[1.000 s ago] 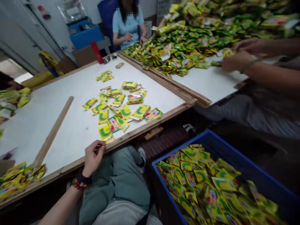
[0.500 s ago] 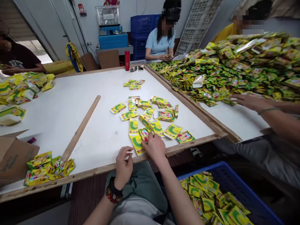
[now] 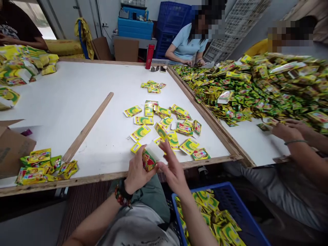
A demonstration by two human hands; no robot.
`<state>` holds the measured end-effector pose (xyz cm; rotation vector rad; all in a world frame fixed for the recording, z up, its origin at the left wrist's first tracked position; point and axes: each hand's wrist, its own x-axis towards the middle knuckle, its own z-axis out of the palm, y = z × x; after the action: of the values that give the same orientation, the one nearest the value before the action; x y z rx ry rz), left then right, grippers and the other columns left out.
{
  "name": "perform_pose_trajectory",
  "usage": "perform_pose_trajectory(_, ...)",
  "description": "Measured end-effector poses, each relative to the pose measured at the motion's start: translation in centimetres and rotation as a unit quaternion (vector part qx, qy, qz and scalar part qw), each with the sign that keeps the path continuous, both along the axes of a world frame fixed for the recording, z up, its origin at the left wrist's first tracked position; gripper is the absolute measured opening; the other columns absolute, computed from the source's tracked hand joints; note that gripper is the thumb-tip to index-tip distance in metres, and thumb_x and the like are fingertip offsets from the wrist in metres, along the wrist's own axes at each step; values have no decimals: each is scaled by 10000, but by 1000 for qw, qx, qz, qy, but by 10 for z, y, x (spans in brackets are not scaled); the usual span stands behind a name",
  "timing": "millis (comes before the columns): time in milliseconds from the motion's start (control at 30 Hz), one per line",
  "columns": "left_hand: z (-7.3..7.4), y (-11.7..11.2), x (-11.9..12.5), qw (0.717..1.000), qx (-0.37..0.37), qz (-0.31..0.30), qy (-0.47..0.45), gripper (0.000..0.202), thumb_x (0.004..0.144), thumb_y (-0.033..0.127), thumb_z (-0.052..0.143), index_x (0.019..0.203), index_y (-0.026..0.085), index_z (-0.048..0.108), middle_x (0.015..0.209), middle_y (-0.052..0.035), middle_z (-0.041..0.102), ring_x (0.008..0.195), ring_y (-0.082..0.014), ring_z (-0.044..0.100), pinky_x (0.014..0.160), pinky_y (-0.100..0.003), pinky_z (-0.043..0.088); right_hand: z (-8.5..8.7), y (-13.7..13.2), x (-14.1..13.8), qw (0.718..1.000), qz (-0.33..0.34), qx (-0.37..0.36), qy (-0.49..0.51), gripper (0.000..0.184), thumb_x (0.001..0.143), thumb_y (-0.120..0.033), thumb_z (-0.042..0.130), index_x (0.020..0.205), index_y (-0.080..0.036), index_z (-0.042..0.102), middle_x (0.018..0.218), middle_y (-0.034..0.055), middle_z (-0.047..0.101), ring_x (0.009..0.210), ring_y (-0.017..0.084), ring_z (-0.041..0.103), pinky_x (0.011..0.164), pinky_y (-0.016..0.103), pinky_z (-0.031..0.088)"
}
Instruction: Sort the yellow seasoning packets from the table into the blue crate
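My left hand (image 3: 135,173) grips a small yellow-and-green carton (image 3: 148,162) just above the table's front edge, with a white flap or inner side facing up. Beside it my right hand (image 3: 174,172) has its fingers spread, the thumb close to the carton's lower end; whether it touches is hard to tell. Several similar flat cartons (image 3: 189,146) lie scattered on the white table (image 3: 102,143) just beyond my hands. One carton (image 3: 136,147) is partly hidden behind my left hand.
A blue basket (image 3: 232,194) with yellow packets stands below the table at right. A wooden strip (image 3: 88,126) lies across the tabletop. Shiny packets (image 3: 41,167) and a cardboard box (image 3: 15,150) are at left. Beyond a wooden rail (image 3: 205,112), co-workers sit around a large packet heap (image 3: 256,89).
My right hand has come up off the cartons, its fingers now spread. A carton is now in my left hand, which was empty. The view has shifted.
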<state>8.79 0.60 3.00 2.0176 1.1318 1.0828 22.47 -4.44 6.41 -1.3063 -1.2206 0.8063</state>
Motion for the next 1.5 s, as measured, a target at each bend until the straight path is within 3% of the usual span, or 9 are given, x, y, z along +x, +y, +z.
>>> perform_pose_trajectory(167,-23,-19,9,997,38,63,-34,677,765,362,674,1320,183,330,1168,-137,591,1039,-265,633,849,-393,543,-19,-3,-31,942,-19,-98,322,448,822,-557,629,1135,-243,696,1189,60,693,1152,271,597,1031,424,437)
perform_pose_trajectory(300,-33,-17,4,996,83,12,-23,672,772,326,658,1324,193,298,1169,-135,567,1087,-274,610,878,-410,529,-11,4,-32,913,-12,-133,385,453,705,-460,766,1086,-219,724,1071,66,740,1034,277,658,950,417,501)
perform_pose_trajectory(533,-40,-11,5,997,71,-13,-26,628,779,273,620,1279,186,249,1185,-151,537,1083,-263,608,877,-430,526,-10,7,-24,997,10,-43,59,300,778,-372,706,1057,-272,750,1187,62,700,1138,277,625,1009,450,474)
perform_pose_trajectory(767,-37,-12,6,997,-44,-46,41,660,735,282,624,1297,173,296,1242,-174,542,1112,-317,592,882,-473,522,-18,4,-25,990,-110,-76,-47,294,865,-350,606,1084,-204,738,979,58,767,676,218,717,664,365,605)
perform_pose_trajectory(1067,-31,-11,1,996,-39,-85,15,574,753,172,576,1274,165,336,1199,-156,528,1135,-284,562,957,-461,485,-18,5,-25,985,13,38,-165,326,898,-242,542,1193,-239,681,1167,55,702,1072,242,676,949,389,546)
perform_pose_trajectory(1200,-1,19,-14,972,-20,-215,96,641,717,326,728,1280,200,448,1283,-145,480,1189,-295,506,1012,-450,445,-20,-46,15,961,-56,-5,-270,333,928,-298,489,1193,-246,685,1110,86,729,956,257,721,804,361,602)
perform_pose_trajectory(1300,12,68,-15,969,-6,-121,214,486,826,398,639,1234,162,525,1307,-163,497,1196,-296,497,1037,-438,411,-33,-96,73,885,-146,-129,-424,360,878,-414,517,1134,-262,719,926,130,768,748,328,742,546,386,597)
perform_pose_trajectory(1367,12,103,-8,941,-33,-47,334,483,816,367,647,1228,140,537,1260,-172,543,1151,-312,522,988,-441,431,-42,-111,101,834,-148,-166,-506,380,820,-485,562,1081,-271,738,915,146,765,822,390,726,579,474,591)
perform_pose_trajectory(1500,19,143,9,924,-53,-39,376,367,679,232,743,1015,114,654,1019,-156,661,986,-305,604,838,-369,484,-44,-79,83,887,-53,-75,-453,408,909,-385,502,1272,-236,614,1239,140,661,1174,329,604,914,527,528)
